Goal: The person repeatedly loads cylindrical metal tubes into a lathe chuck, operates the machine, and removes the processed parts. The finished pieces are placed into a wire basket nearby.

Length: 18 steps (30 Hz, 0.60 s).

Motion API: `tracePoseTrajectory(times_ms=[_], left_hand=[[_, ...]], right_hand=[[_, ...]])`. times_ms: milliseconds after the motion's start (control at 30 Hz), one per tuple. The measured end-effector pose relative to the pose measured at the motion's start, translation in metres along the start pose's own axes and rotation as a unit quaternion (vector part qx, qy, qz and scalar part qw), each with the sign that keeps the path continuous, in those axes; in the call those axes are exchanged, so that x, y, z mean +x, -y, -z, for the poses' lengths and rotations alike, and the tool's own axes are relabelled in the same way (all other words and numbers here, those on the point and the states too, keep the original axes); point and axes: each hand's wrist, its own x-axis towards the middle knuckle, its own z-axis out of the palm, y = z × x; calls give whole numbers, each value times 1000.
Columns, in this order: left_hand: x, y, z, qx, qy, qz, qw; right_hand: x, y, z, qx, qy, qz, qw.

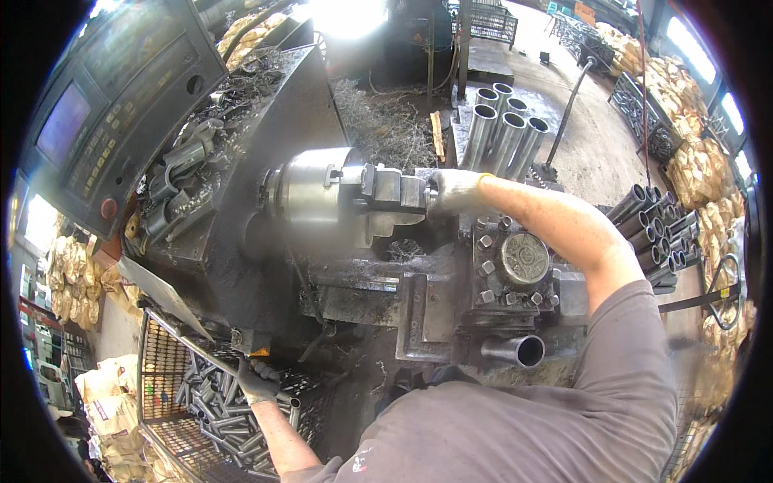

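Note:
My right hand (456,190), in a light work glove, is at the open end of the lathe chuck (316,187). Its fingers are closed round a short metal tube (433,196) at the stepped chuck jaws (396,190); most of that tube is hidden by the glove and jaws. Low on the left, my left hand (256,381), in a grey glove, hangs over a mesh bin (165,378) of short cut tubes (233,423). One tube (295,412) stands close beside this hand, but whether its fingers grip anything is unclear.
A square tool post (515,270) with bolts stands below my right forearm, and a thick tube (515,351) lies near my body. Upright tubes (507,133) stand behind the chuck, with more stacked tubes (656,229) at right. The control panel (97,121) rises at left.

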Motion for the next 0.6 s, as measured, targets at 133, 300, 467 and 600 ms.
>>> tracePoseTrajectory(times_ms=[133, 300, 467, 600], left_hand=[[19, 12, 3, 167, -31, -144, 975], [-20, 24, -27, 250, -134, -219, 934], [-84, -18, -92, 464, -126, -718, 503], [-141, -91, -235, 540, -54, -798, 262]], right_hand=[[-10, -17, -1, 13, -43, 73, 996], [-82, 0, 14, 0, -185, 17, 983], [-211, -24, -2, 218, -380, 44, 898], [-288, -51, -61, 346, -445, -18, 826]])
